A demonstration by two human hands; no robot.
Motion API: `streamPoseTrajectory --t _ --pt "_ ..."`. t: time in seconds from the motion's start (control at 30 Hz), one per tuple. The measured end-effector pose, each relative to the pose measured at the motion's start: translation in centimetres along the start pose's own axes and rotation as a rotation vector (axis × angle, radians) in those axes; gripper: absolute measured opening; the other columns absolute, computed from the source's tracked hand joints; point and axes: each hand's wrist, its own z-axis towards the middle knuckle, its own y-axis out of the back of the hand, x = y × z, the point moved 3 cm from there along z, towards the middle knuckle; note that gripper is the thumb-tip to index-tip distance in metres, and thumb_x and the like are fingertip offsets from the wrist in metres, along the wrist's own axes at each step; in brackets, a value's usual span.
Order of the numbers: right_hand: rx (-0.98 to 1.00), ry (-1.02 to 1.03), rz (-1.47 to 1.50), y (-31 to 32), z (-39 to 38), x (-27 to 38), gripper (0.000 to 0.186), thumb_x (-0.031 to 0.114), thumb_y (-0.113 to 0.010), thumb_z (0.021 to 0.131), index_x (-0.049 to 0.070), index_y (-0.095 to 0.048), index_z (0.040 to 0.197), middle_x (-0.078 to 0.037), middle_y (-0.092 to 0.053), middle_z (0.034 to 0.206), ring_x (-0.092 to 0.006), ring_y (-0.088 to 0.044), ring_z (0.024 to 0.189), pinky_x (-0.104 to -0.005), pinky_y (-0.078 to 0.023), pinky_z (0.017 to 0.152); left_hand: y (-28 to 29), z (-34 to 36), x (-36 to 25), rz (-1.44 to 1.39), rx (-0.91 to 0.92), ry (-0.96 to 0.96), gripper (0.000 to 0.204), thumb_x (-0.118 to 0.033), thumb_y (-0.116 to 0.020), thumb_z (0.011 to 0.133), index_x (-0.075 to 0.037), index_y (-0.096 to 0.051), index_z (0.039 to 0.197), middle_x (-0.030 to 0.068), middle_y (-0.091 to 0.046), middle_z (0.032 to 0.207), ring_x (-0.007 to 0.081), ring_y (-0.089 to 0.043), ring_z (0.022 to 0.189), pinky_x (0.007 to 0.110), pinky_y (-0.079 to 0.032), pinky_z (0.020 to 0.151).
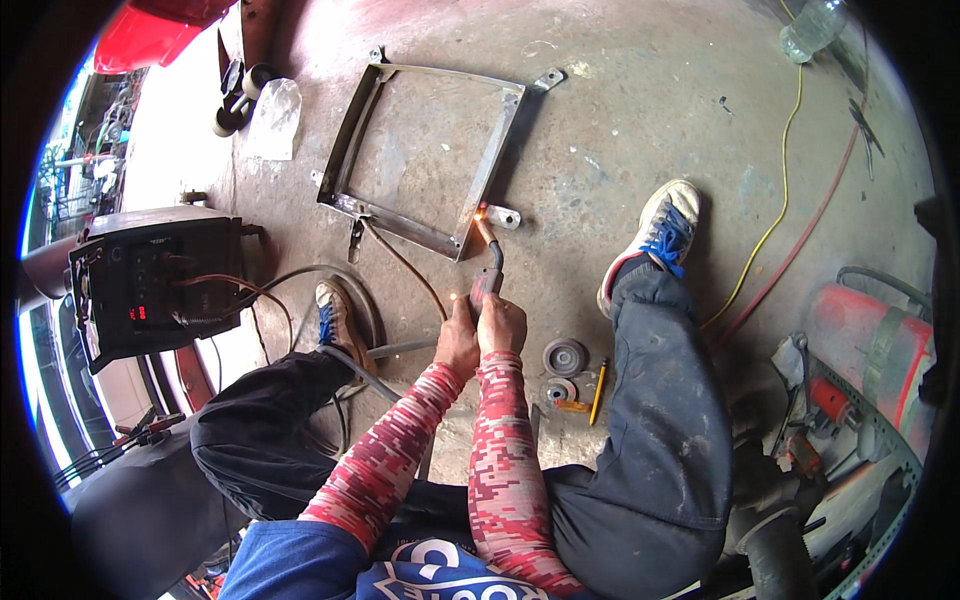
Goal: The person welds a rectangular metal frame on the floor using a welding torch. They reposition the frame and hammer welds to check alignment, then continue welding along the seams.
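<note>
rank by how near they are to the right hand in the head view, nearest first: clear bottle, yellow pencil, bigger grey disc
From the right hand:
1. Bigger grey disc, just to its right on the floor
2. Yellow pencil, farther right and lower
3. Clear bottle, far upper right

The premises presented as a metalworking workshop, as evidenced by a black welding machine point(120, 285) with heavy cables point(325, 269), a metal frame point(420, 236) glowing at one corner on the stained concrete floor point(620, 120), round discs point(565, 357) beside a pencil point(598, 392), and tools point(832, 400) crowded at the right
</note>
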Motion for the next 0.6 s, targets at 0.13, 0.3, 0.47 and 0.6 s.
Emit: streamPoseTrajectory --t 0.13,0.3,0.47,0.6 --pt "0.003 0.004 0.046 0.07 -0.36 0.39 0.049 0.044 -0.052 0.085 0.0 -0.073 0.089 -0.026 -0.069 0.089 -0.0411 -0.068 0.087 -0.0469 -0.052 0.077 0.05 0.03 -0.13 0.017 -0.009 -0.017 0.063 -0.041 -0.065 0.086 0.002 -0.038 0.123 0.0365 -0.063 0.093 0.0534 -0.061 0.089 0.057 -0.048 0.073" --pt "0.029 -0.007 0.012 -0.03 -0.25 0.36 0.048 0.044 -0.051 0.085 0.002 -0.074 0.091 -0.024 -0.069 0.091 -0.041 -0.068 0.089 -0.047 -0.052 0.079 0.05 0.19 0.17 0.002 -0.008 -0.026 0.06 -0.04 -0.065 0.087 0.002 -0.039 0.121 0.0363 -0.063 0.094 0.0538 -0.06 0.091 0.056 -0.048 0.075" --pt "0.011 -0.02 0.017 -0.25 -0.05 0.18 0.047 0.043 -0.05 0.086 0.003 -0.074 0.093 -0.025 -0.069 0.095 -0.0417 -0.067 0.092 -0.0466 -0.052 0.082 0.02 0.41 0.41 0.02 -0.028 -0.061 0.058 -0.04 -0.065 0.087 0.002 -0.04 0.12 0.0354 -0.063 0.095 0.053 -0.061 0.091 0.055 -0.049 0.075" --pt "0.022 -0.036 0.046 -0.32 -0.18 0.24 0.047 0.043 -0.05 0.086 0.004 -0.074 0.094 -0.025 -0.069 0.097 -0.0422 -0.067 0.094 -0.0468 -0.051 0.084 0.02 0.45 0.59 0.019 -0.006 -0.011 0.06 -0.039 -0.065 0.087 0.003 -0.041 0.123 0.0343 -0.064 0.095 0.0518 -0.062 0.091 0.054 -0.05 0.075"
